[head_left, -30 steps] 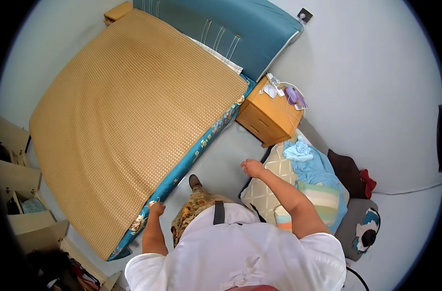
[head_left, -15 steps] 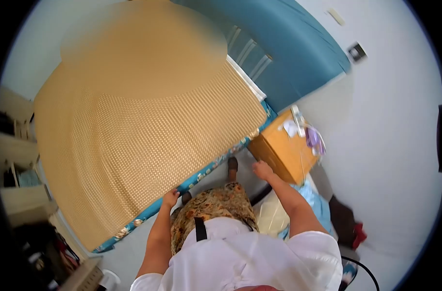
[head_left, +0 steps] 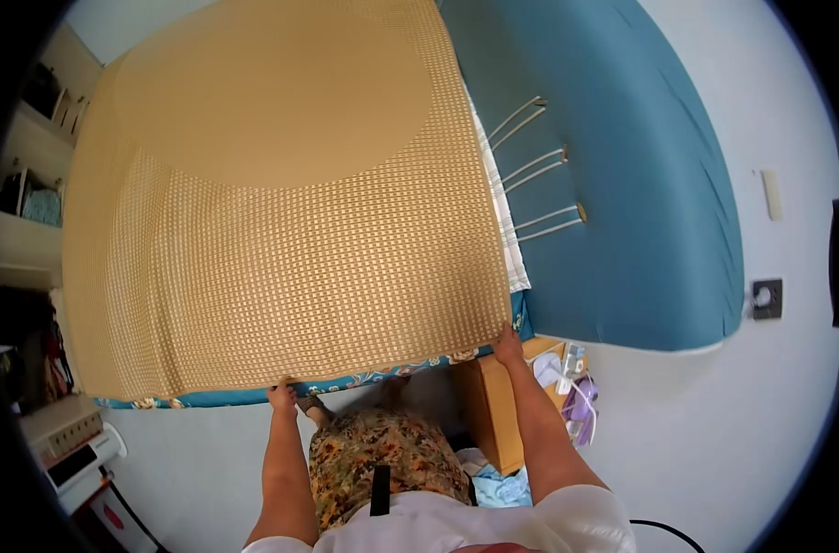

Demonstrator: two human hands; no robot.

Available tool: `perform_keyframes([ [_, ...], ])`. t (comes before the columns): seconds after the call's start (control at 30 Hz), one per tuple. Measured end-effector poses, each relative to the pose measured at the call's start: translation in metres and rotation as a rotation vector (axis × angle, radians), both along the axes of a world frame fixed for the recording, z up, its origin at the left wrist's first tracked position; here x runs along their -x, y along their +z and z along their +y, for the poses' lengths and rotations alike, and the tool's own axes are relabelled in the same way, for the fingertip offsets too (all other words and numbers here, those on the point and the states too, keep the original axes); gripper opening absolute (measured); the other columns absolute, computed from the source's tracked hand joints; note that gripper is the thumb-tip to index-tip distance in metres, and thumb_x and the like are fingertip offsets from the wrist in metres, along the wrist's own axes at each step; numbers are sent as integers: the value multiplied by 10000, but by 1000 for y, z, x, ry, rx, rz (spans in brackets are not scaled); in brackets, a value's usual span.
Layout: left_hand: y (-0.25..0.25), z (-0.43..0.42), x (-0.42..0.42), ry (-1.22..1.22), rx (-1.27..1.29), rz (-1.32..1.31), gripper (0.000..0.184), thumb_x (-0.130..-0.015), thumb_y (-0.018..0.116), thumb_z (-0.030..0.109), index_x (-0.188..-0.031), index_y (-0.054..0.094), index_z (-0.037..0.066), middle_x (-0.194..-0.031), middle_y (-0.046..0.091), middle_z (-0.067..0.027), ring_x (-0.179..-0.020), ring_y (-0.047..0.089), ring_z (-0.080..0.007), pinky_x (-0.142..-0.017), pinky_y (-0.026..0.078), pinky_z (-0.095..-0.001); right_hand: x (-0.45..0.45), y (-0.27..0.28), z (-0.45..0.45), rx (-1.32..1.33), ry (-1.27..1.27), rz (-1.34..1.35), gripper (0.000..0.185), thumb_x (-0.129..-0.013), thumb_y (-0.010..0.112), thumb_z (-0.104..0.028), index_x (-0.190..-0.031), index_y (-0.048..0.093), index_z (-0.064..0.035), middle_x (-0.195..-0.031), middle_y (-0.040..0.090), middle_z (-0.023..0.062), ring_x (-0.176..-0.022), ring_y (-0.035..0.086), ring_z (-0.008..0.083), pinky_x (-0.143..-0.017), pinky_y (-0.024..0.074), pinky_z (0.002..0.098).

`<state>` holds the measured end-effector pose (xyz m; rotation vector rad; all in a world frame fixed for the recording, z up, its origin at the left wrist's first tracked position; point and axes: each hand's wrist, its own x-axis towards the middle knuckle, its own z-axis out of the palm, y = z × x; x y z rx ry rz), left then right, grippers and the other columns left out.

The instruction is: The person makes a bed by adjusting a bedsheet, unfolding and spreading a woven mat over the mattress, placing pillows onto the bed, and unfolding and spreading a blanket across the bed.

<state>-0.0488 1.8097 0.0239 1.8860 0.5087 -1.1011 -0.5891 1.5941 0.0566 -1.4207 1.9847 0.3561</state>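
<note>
A woven tan mat [head_left: 327,267] covers the bed, over a blue floral mattress [head_left: 226,398] that shows along the near edge. My left hand [head_left: 283,396] is at that near edge, its fingers closed on the mat's border. My right hand [head_left: 508,346] is at the mat's near right corner, close to the headboard, with its fingers closed on the corner. The fingertips of both hands are partly hidden at the edge. Part of the mat farther back looks smooth and blurred.
The blue headboard [head_left: 631,184] stands right of the bed. A wooden nightstand [head_left: 495,415] is beside my right forearm, with a purple item [head_left: 580,401] and cables on it. Open shelves [head_left: 32,244] line the left, above a white appliance [head_left: 83,461].
The view has turned toward the headboard and come nearer the bed. My right hand has moved from beside the nightstand to the mat's corner. My left hand stays at the bed's edge.
</note>
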Motion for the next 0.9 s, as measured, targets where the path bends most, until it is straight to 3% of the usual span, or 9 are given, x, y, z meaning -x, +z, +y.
perform_keyframes([
  [0.07,9,-19,11,69,-101,-63,427,-868,565,166,-1208,375,-10,-691,439,-61,-492,332,-124,-423,300,-314,7,-24,-8,12,5,36,789,-794,588,-239,-1402,119,-59,-1263,412,242,-1165,404,362,-976,339,413],
  [0.17,17,-36,16,255,-118,-112,345,-872,564,199,-1134,457,1,-723,469,-66,-548,396,-143,-509,374,-320,-13,-6,-22,38,-1,221,785,-789,604,-197,-1409,126,-129,-1254,454,224,-1128,459,347,-911,406,402],
  [0.23,7,-35,13,427,-70,-83,287,-874,563,218,-1065,512,9,-750,493,-71,-588,432,-153,-577,416,-328,-4,-14,-26,188,-49,76,745,-798,584,-198,-1407,158,-153,-1088,540,217,-992,531,340,-832,437,410],
  [0.27,3,-33,11,476,-97,-88,225,-879,554,239,-957,557,28,-790,530,-72,-654,480,-167,-689,454,-355,-1,-17,-26,261,-73,3,725,-802,574,-199,-1406,174,-165,-1006,583,213,-923,566,337,-792,452,414],
  [0.4,-17,-8,8,248,113,37,219,-882,541,267,-963,547,63,-824,586,-63,-723,552,-170,-717,468,-360,-15,30,-40,334,281,172,558,-773,553,-145,-1302,395,-231,-767,615,141,-687,606,303,-616,486,410],
  [0.47,4,-6,25,64,82,-2,214,-882,540,276,-922,546,66,-754,590,-63,-661,567,-175,-634,478,-346,0,41,-35,489,527,248,502,-739,550,-119,-1222,487,-242,-727,612,99,-615,599,297,-559,483,414],
  [0.53,7,-2,41,-38,129,-36,228,-878,546,291,-824,544,70,-634,578,-60,-547,570,-181,-486,460,-308,12,68,-39,438,548,347,459,-737,549,-137,-1183,517,-243,-730,618,88,-610,605,284,-558,484,417],
  [0.67,1,-1,76,3,112,26,266,-887,541,285,-765,538,48,-614,553,-70,-522,527,-168,-459,427,-299,31,85,-54,248,594,404,424,-768,520,-114,-1182,521,-209,-729,630,118,-632,626,276,-557,499,375],
  [0.9,-6,-10,75,-21,-27,32,271,-911,515,244,-781,523,6,-588,510,-68,-472,430,-148,-439,354,-303,22,35,-57,18,585,552,407,-808,510,-161,-1214,491,-154,-756,644,115,-689,639,269,-582,506,390],
])
